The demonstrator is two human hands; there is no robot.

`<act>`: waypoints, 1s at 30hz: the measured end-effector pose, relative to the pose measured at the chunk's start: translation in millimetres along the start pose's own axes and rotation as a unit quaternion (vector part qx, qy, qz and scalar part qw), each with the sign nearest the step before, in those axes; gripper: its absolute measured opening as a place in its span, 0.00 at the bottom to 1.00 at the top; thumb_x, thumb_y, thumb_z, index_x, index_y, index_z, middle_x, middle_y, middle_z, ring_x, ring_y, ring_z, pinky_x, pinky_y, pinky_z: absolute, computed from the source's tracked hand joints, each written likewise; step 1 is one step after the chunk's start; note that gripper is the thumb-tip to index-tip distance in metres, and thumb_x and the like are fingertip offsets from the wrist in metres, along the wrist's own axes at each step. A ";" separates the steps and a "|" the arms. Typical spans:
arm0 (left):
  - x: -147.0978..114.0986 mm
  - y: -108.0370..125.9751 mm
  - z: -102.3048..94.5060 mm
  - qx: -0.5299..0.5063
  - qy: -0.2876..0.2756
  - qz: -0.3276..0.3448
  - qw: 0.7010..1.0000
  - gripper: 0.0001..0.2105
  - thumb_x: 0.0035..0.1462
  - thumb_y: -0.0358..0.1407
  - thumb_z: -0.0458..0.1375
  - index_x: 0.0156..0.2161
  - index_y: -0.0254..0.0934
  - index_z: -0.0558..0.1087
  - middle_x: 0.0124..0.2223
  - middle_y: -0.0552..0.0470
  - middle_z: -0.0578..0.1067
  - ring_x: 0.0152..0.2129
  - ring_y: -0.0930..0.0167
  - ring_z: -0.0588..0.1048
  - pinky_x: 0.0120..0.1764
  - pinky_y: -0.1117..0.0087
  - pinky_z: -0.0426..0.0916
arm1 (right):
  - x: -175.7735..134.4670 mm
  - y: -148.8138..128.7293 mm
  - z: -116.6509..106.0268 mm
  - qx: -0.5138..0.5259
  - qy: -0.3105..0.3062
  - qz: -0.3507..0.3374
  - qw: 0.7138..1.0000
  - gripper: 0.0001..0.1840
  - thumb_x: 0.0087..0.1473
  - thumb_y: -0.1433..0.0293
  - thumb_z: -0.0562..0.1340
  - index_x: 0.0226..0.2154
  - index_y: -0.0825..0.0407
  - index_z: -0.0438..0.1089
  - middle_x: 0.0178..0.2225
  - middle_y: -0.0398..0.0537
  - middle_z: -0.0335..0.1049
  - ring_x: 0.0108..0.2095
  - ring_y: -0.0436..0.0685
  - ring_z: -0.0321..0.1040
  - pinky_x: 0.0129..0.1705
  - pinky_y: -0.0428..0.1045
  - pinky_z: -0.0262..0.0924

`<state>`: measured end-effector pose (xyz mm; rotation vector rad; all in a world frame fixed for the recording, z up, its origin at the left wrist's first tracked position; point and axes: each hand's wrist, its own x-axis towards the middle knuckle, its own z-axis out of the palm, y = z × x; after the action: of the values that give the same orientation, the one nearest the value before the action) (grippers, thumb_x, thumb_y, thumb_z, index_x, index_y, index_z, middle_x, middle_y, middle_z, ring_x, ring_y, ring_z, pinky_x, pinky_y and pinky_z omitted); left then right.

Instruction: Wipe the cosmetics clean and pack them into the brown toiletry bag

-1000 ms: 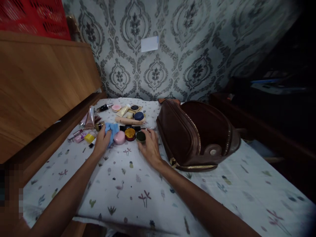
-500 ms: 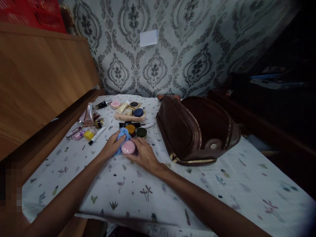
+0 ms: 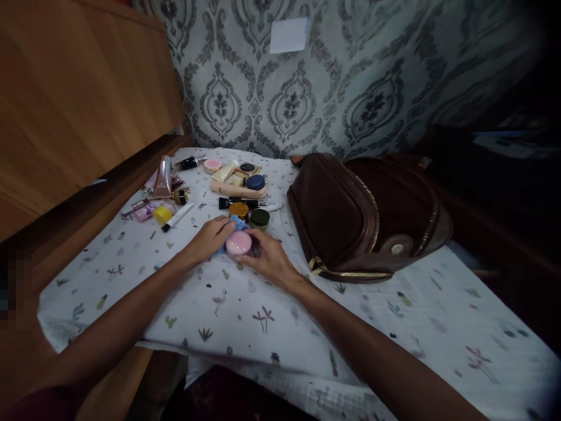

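A round jar with a shiny pink lid (image 3: 239, 242) is between my two hands, low over the patterned cloth. My right hand (image 3: 272, 257) grips it from the right, thumb in front and fingers behind. On the other side, my left hand (image 3: 213, 238) is closed on a blue cloth (image 3: 239, 223) pressed against the jar; part of that cloth is hidden behind the fingers. Just beyond them stand a jar with an amber lid (image 3: 239, 210) and a jar with a dark green lid (image 3: 260, 218).
A brown leather bag (image 3: 342, 222) with its zip undone stands on the right. At the left lie several tubes and bottles, among them a rose-brown tube (image 3: 163, 178) and a yellow-capped item (image 3: 162, 214). A navy round container (image 3: 255, 182) sits farther back. A wooden panel (image 3: 87, 88) borders the left.
The view has tilted down and shifted, so the table things appear higher and farther right. Both hands still hold the jar and cloth; the blue cloth is now more covered by my left hand.
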<state>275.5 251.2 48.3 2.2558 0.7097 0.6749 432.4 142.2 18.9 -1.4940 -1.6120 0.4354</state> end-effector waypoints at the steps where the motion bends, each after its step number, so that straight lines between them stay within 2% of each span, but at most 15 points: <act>1: -0.4 0.7 -1.8 0.013 -0.006 0.007 1.000 0.19 0.64 0.49 0.45 0.29 0.38 0.66 0.30 0.51 0.70 0.31 0.67 0.69 0.39 0.66 0.65 | -0.3 -0.1 -0.2 -0.001 -0.001 0.003 1.000 0.26 0.45 0.63 0.72 0.47 0.52 0.70 0.43 0.49 0.74 0.42 0.59 0.70 0.44 0.53 0.64; 5: -1.4 1.7 -7.6 0.032 -0.025 0.021 0.999 0.19 0.63 0.47 0.46 0.26 0.38 0.65 0.28 0.52 0.70 0.29 0.68 0.70 0.37 0.67 0.64 | -1.2 0.4 -0.8 0.002 -0.003 0.016 1.000 0.25 0.46 0.63 0.71 0.46 0.51 0.70 0.42 0.48 0.74 0.41 0.58 0.70 0.43 0.53 0.64; 11: -2.0 0.7 -9.5 0.048 -0.049 -0.028 0.997 0.22 0.64 0.49 0.44 0.25 0.38 0.64 0.26 0.53 0.70 0.26 0.68 0.69 0.33 0.68 0.62 | -1.3 3.7 0.6 0.014 0.012 0.021 1.000 0.24 0.47 0.61 0.70 0.45 0.52 0.70 0.43 0.51 0.74 0.42 0.61 0.71 0.43 0.55 0.65; 14: -3.8 1.5 -8.8 0.070 -0.065 -0.019 0.995 0.21 0.62 0.53 0.48 0.30 0.38 0.67 0.30 0.53 0.72 0.29 0.68 0.70 0.33 0.68 0.61 | -0.6 6.9 0.7 0.011 0.031 0.026 0.999 0.23 0.48 0.59 0.68 0.44 0.51 0.70 0.41 0.52 0.75 0.41 0.62 0.71 0.41 0.55 0.66; 17: -6.3 2.2 -6.8 0.114 -0.074 0.001 0.991 0.22 0.54 0.57 0.58 0.37 0.38 0.69 0.37 0.52 0.73 0.33 0.66 0.71 0.35 0.68 0.62 | -0.6 8.8 -0.3 -0.002 0.040 0.030 0.999 0.22 0.49 0.57 0.67 0.44 0.51 0.69 0.40 0.51 0.75 0.38 0.62 0.71 0.40 0.55 0.66; 19: -7.5 1.6 -5.3 0.132 -0.075 0.007 0.988 0.25 0.50 0.58 0.61 0.40 0.38 0.68 0.40 0.51 0.73 0.36 0.64 0.71 0.38 0.67 0.64 | -0.8 10.1 -0.6 -0.014 0.039 0.020 0.999 0.23 0.49 0.57 0.66 0.45 0.51 0.69 0.41 0.52 0.74 0.40 0.63 0.71 0.42 0.56 0.67; 25: -8.5 -1.0 -6.3 0.134 -0.107 0.042 0.984 0.31 0.45 0.59 0.65 0.48 0.40 0.68 0.49 0.46 0.73 0.46 0.59 0.71 0.46 0.62 0.67 | 0.6 21.2 0.5 -0.046 0.022 -0.028 0.998 0.33 0.46 0.54 0.67 0.52 0.53 0.68 0.47 0.58 0.73 0.47 0.68 0.70 0.48 0.61 0.67; 30: -9.2 -2.3 -4.9 0.149 -0.102 0.053 0.982 0.30 0.48 0.59 0.63 0.50 0.40 0.68 0.51 0.46 0.72 0.48 0.59 0.72 0.49 0.62 0.67 | 2.5 21.3 -2.6 -0.041 0.008 -0.030 0.999 0.32 0.47 0.53 0.67 0.52 0.53 0.69 0.48 0.58 0.74 0.47 0.68 0.72 0.48 0.61 0.67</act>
<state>265.2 248.9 47.3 2.6067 0.6247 0.3972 448.0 148.3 5.3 -1.5023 -1.6744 0.3264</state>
